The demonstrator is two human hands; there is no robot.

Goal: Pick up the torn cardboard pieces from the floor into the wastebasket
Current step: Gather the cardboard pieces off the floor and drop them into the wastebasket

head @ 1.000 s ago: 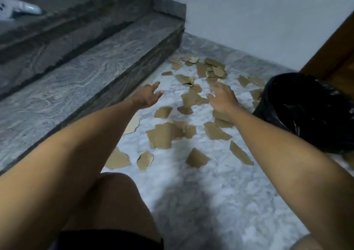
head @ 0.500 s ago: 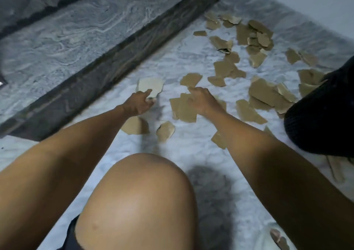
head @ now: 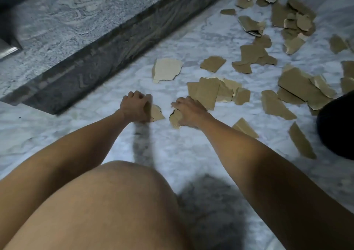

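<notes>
Both hands curl onto scraps: left hand (head: 136, 107) grips small piece (head: 156, 112), right hand (head: 188, 111) grips another piece (head: 174, 118); wastebasket (head: 337, 127) lies at 3 o'clock, nearer the right.

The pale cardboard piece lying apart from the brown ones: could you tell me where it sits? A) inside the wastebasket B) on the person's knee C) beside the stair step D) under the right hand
C: the pale cardboard piece lies flat on the floor close to the stair step.
</notes>
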